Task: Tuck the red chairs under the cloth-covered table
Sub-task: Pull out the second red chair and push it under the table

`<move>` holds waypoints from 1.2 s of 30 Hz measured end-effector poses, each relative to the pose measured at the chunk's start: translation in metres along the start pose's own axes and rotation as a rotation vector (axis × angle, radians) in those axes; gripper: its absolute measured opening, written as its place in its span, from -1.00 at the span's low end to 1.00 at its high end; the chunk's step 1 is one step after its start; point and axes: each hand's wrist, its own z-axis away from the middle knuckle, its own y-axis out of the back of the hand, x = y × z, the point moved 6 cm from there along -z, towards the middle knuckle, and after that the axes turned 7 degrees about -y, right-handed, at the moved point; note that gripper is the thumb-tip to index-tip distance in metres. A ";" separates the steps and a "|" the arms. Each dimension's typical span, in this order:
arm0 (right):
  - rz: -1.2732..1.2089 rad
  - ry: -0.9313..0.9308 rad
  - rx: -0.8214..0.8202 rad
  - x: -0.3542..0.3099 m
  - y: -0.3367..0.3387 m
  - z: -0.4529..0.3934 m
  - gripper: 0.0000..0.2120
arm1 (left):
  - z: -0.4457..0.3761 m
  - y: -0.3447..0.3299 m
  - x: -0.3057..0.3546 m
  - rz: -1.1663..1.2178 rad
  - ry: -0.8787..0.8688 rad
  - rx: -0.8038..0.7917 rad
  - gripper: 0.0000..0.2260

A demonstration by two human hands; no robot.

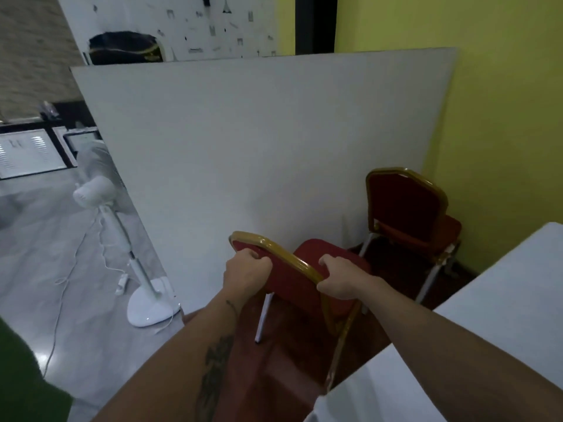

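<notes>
A red padded chair (294, 280) with a gold frame stands in front of me, its back toward me. My left hand (245, 274) grips the top rail of its backrest on the left. My right hand (339, 280) grips the same rail on the right. A second red chair (402, 205) stands farther back by the yellow wall, apart from the first. The white cloth-covered table (502, 315) fills the lower right, its corner close to the held chair's right side.
A large white panel (243, 141) stands upright behind the chairs. A white pedestal fan (122, 239) with a trailing cord is at the left on the grey floor. The yellow wall (502, 117) closes off the right. Dark red floor lies under the chairs.
</notes>
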 end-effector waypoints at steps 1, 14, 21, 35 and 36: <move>-0.001 -0.018 -0.003 -0.003 -0.002 -0.010 -0.30 | -0.014 -0.005 -0.003 0.015 0.017 -0.010 -0.80; -0.008 -0.262 -0.073 -0.025 -0.046 -0.112 -0.55 | -0.178 -0.072 -0.048 0.572 0.542 -0.104 -0.22; 0.151 -0.261 0.002 -0.033 -0.050 -0.121 -0.71 | -0.196 -0.088 -0.061 0.474 0.508 -0.013 -0.05; 0.262 -0.166 0.010 -0.062 -0.054 -0.078 -0.88 | -0.206 -0.085 -0.052 0.427 0.367 -0.157 -0.10; 0.253 -0.168 0.023 -0.063 -0.056 -0.076 -0.83 | -0.206 -0.086 -0.048 0.411 0.350 -0.183 -0.13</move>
